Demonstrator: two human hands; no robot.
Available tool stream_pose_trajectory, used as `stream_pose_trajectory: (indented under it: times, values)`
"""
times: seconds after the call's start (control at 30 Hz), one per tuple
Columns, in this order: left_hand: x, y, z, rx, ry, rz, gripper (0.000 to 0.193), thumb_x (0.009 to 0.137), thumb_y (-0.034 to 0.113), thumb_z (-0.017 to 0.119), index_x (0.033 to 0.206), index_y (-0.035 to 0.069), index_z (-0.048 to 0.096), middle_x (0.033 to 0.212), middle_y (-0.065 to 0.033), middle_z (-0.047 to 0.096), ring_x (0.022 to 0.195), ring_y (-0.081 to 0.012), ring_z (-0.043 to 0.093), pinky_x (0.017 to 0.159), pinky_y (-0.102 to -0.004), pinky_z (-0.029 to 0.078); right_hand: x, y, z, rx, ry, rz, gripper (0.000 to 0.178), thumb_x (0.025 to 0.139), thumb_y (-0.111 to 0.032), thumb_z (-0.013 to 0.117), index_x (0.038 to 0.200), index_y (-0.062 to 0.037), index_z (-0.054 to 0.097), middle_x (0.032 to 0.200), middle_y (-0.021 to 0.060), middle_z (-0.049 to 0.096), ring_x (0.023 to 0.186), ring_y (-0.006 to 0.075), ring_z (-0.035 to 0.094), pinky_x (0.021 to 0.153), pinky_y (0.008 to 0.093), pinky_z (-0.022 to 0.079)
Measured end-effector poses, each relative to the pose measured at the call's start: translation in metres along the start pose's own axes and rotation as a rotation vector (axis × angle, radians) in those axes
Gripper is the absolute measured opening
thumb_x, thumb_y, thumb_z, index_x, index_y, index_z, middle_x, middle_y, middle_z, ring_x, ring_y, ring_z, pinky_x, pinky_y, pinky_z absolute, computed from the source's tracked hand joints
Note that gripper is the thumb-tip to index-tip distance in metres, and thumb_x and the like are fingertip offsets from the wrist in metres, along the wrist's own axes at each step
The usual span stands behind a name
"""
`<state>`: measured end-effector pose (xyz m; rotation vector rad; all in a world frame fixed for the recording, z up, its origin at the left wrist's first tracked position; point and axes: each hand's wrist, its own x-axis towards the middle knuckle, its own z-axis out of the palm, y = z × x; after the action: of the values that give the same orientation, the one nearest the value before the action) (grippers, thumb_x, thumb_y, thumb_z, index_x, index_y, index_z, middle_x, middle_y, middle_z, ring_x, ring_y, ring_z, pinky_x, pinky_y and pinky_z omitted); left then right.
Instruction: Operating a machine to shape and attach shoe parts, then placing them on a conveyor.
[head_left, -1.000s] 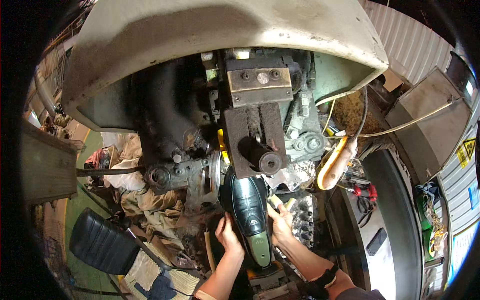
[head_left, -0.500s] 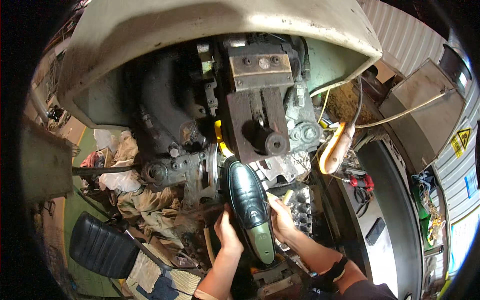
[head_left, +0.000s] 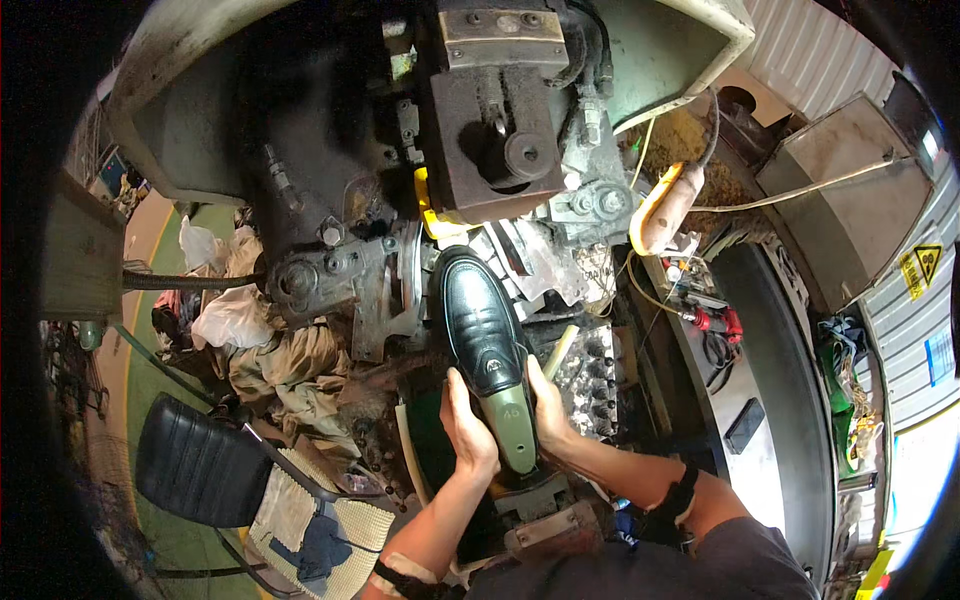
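A black leather shoe with a glossy toe sits on a green shoe last, its toe pointing away from me toward the machine. The last's bare green heel part points toward me. My left hand is closed along the left side of the last and the shoe's back part. On the opposite side, my right hand grips it, thumb and fingers lying along the edge. Just beyond the toe hangs the machine's dark metal block. A yellow part shows beside that block. The shoe's underside is hidden.
A lit lamp hangs at right, near a grey bench bearing a phone and a red tool. At left stand a black chair and piled cloth. A pale stick lies right of the shoe.
The view has shifted, so the machine sits higher in the picture. Both hands have drawn the shoe slightly toward me, away from the machine's block. Both still hold it.
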<state>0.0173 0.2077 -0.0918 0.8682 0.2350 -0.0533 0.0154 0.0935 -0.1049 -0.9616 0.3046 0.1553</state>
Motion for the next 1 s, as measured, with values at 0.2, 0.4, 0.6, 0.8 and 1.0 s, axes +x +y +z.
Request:
stream_pose_trajectory:
  times: [0.2, 0.4, 0.6, 0.8, 1.0]
  values:
    - [0.006, -0.006, -0.004, -0.024, 0.004, -0.044, 0.055, 0.107, 0.050, 0.041, 0.126, 0.002, 0.059, 0.118, -0.0085, 0.066, 0.103, -0.0198, 0.064, 0.093, -0.0338, 0.050, -0.003, 0.005, 0.000, 0.019, -0.027, -0.119, 0.051, 0.112, -0.041, 0.032, 0.132, -0.0016, 0.056, 0.117, 0.0084, 0.066, 0.099, 0.0142, 0.064, 0.090, 0.0305, 0.052]
    - [0.002, -0.006, 0.002, -0.129, -0.038, -0.113, 0.059, 0.107, 0.056, 0.036, 0.128, 0.006, 0.061, 0.118, -0.0077, 0.068, 0.104, -0.0207, 0.066, 0.093, -0.0351, 0.053, -0.005, 0.001, -0.008, 0.071, -0.104, 0.007, 0.057, 0.110, -0.048, 0.034, 0.137, -0.0022, 0.055, 0.124, 0.0096, 0.066, 0.103, 0.0154, 0.065, 0.093, 0.0307, 0.052]
    - [0.009, -0.012, -0.022, -0.069, -0.080, -0.114, 0.060, 0.106, 0.056, 0.037, 0.133, 0.007, 0.058, 0.124, -0.0085, 0.066, 0.110, -0.0225, 0.065, 0.100, -0.0364, 0.049, -0.026, -0.032, -0.033, -0.399, 0.042, 0.028, 0.054, 0.104, -0.039, 0.057, 0.144, -0.0038, 0.049, 0.091, 0.0027, 0.063, 0.070, 0.0097, 0.059, 0.062, 0.0247, 0.051]
    - [-0.026, 0.025, -0.008, 0.240, 0.066, 0.320, 0.054, 0.102, 0.027, 0.063, 0.143, -0.003, 0.043, 0.143, -0.0153, 0.049, 0.132, -0.0256, 0.047, 0.115, -0.0355, 0.032, -0.064, -0.070, -0.103, -1.192, 0.100, -0.460, 0.040, 0.096, -0.023, 0.068, 0.126, 0.0023, 0.057, 0.071, 0.0137, 0.068, 0.062, 0.0166, 0.066, 0.058, 0.0350, 0.053]
    - [-0.067, 0.018, 0.032, 1.090, -0.087, 0.698, 0.108, 0.078, 0.023, 0.084, 0.157, -0.002, 0.016, 0.155, -0.0294, 0.030, 0.144, -0.0399, 0.033, 0.120, -0.0456, 0.026, -0.069, -0.048, -0.116, -1.439, -0.024, -0.611, 0.023, 0.090, -0.019, 0.073, 0.101, -0.0010, 0.064, 0.075, 0.0208, 0.066, 0.065, 0.0406, 0.065, 0.056, 0.0428, 0.049]
